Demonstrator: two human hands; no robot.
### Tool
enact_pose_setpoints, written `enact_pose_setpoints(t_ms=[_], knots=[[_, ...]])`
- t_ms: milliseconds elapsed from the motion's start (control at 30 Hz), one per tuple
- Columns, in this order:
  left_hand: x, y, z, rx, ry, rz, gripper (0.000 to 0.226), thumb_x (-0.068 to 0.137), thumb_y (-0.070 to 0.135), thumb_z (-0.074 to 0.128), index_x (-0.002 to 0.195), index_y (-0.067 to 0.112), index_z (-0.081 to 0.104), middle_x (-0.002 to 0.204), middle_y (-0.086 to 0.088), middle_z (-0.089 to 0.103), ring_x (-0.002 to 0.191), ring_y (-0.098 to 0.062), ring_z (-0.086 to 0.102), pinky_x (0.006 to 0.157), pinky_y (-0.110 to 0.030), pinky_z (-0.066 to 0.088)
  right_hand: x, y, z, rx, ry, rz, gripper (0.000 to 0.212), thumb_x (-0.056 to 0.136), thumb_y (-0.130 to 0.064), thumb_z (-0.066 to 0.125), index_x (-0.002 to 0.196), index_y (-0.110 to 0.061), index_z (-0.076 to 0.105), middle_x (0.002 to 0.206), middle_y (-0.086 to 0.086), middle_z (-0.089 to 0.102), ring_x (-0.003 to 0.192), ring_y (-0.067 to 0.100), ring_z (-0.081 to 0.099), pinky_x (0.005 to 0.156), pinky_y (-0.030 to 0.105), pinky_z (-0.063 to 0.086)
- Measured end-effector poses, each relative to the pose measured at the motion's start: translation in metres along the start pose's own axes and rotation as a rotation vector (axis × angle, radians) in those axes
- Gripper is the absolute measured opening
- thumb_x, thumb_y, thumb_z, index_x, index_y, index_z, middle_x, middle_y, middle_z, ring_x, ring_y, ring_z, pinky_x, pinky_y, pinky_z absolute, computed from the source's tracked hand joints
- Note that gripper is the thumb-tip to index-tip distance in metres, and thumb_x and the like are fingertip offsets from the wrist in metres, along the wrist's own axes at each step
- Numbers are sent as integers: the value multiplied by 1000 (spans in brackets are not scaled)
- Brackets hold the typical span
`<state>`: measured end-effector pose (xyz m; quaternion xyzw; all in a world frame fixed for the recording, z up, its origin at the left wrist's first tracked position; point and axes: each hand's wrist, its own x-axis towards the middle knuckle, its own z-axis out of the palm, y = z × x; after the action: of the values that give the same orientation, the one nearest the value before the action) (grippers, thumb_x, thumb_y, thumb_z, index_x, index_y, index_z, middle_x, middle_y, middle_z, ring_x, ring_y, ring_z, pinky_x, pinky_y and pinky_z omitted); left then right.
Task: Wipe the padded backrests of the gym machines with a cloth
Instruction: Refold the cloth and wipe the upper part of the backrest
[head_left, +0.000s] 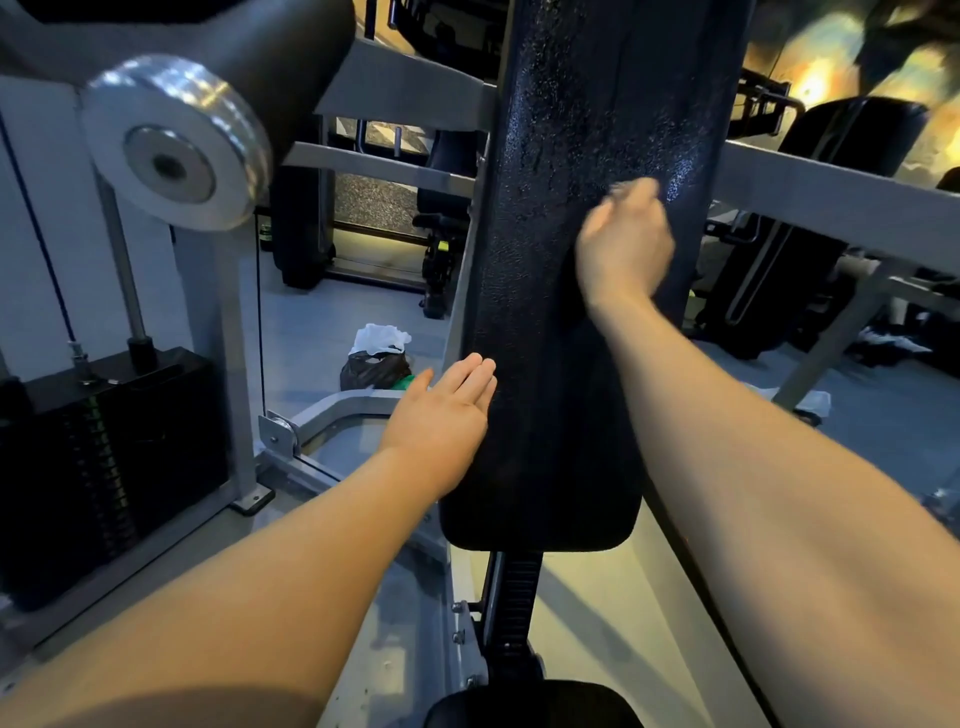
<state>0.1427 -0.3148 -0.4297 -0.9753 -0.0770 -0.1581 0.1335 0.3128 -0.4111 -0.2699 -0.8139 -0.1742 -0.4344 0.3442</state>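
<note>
Left grip (441, 415) presses flat-fingered against the upright, vertically long backrest (550, 338); right grip (623, 244) blurred, state unclear.

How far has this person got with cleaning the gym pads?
The backrest glistens with droplets near its top, so it looks wetted, not finished. The blurred right hand is on it mid-height; no cloth shows. The left hand lies flat against its edge. Its lower part and another padded machine behind likely remain.
</note>
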Motion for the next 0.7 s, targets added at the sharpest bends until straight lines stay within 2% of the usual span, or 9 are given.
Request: enact_pose_setpoints(t_ms=[133, 200, 300, 367, 433, 533, 600, 633, 700], knots=[[0, -1, -1, 1, -9, 10, 83, 99, 29, 57, 161, 11, 5, 169, -5, -5, 155, -23, -4, 124, -47, 19, -31, -34, 13, 92, -134, -409, 21, 100, -26, 48, 109, -10, 58, 105, 9, 68, 93, 34, 66, 71, 42, 50], [0, 0, -2, -4, -1, 9, 82, 99, 31, 56, 161, 11, 6, 169, -5, -5, 155, -23, -3, 124, -47, 19, -21, -19, 8, 18, -142, -416, 21, 101, -28, 46, 107, -10, 54, 105, 10, 67, 92, 38, 64, 65, 42, 46], [-2, 1, -2, -23, -6, 3, 83, 99, 32, 56, 161, 10, 5, 169, -5, -5, 155, -23, -4, 124, -47, 19, 1, 14, -2, -50, -62, -198, 22, 100, -26, 45, 112, -9, 51, 111, 13, 66, 97, 38, 62, 65, 37, 36], [-3, 2, -2, -35, -14, -8, 85, 99, 34, 57, 161, 10, 4, 169, -4, -7, 155, -23, -6, 124, -47, 19, 2, 14, -1, -34, -15, -105, 21, 100, -22, 45, 114, -8, 52, 112, 12, 66, 99, 37, 62, 69, 38, 39], [-3, 4, -1, -36, -9, -15, 84, 100, 34, 55, 161, 10, 3, 169, -4, -10, 155, -22, -9, 124, -47, 19, -13, -9, 9, 50, -27, -188, 20, 98, -19, 48, 113, -8, 56, 110, 12, 67, 97, 35, 64, 74, 40, 45], [-3, 5, 1, -32, -25, -25, 83, 100, 30, 53, 161, 10, 0, 168, -4, -12, 154, -21, -12, 123, -47, 18, -47, -44, 22, 133, -154, -553, 15, 96, -16, 52, 105, -8, 60, 100, 12, 67, 87, 34, 64, 68, 41, 49], [-2, 5, 3, -31, -30, -41, 84, 99, 27, 54, 161, 11, 0, 168, -3, -13, 154, -20, -13, 123, -47, 18, -47, -47, 20, 85, -207, -729, 12, 98, -17, 52, 99, -8, 58, 94, 12, 65, 81, 35, 61, 63, 42, 47], [-2, 5, 5, -32, -19, -43, 83, 99, 26, 55, 161, 11, 0, 168, -2, -14, 154, -20, -13, 123, -47, 19, -38, -45, 18, 51, -196, -743, 14, 100, -20, 50, 98, -8, 56, 93, 13, 64, 81, 36, 60, 62, 42, 44], [-3, 4, 7, -50, -1, -36, 82, 100, 24, 54, 161, 12, 2, 168, -2, -13, 154, -20, -12, 123, -48, 20, -15, -37, 12, 17, -141, -577, 19, 103, -24, 46, 101, -7, 55, 98, 16, 64, 86, 38, 59, 63, 42, 38]])
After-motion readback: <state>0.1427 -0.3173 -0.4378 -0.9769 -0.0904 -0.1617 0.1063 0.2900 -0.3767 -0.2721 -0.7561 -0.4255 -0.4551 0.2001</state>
